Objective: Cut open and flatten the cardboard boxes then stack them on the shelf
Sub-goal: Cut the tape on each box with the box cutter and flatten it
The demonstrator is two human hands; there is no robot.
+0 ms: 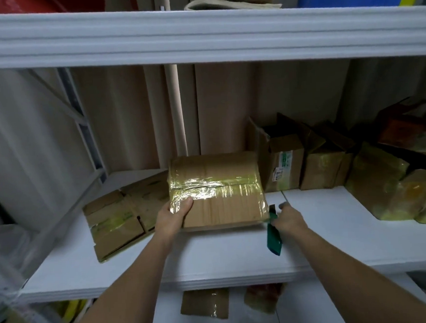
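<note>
We look down at a white shelf (237, 257) with our two bare arms reaching forward. Our left hand (171, 218) grips the near left corner of a taped cardboard box (216, 190), thumb on top over the shiny clear tape, fingers out of sight beneath. The box sits in the middle of the shelf, tilted up toward us, its top flaps closed under crinkled tape.

Our right hand (286, 218) is curled around a green box cutter (273, 232), held just beside the box's near right corner. The handle points down toward us; the tip touches or nearly touches the box edge, and we cannot tell which.

To the left of the box, a flattened cardboard box (118, 217) lies flat on the shelf, partly tucked behind the held box.

To the right and farther back, a row of upright cardboard boxes (304, 163) stands against the beige back wall (129, 111), some with open flaps. At far right, a heap of crumpled boxes wrapped in yellowish tape (395, 190) crowds the shelf.

Above, the thick white edge of an upper shelf (199, 34) crosses our view. Below the near shelf edge, a loose cardboard piece (205, 304) lies on a lower level.
</note>
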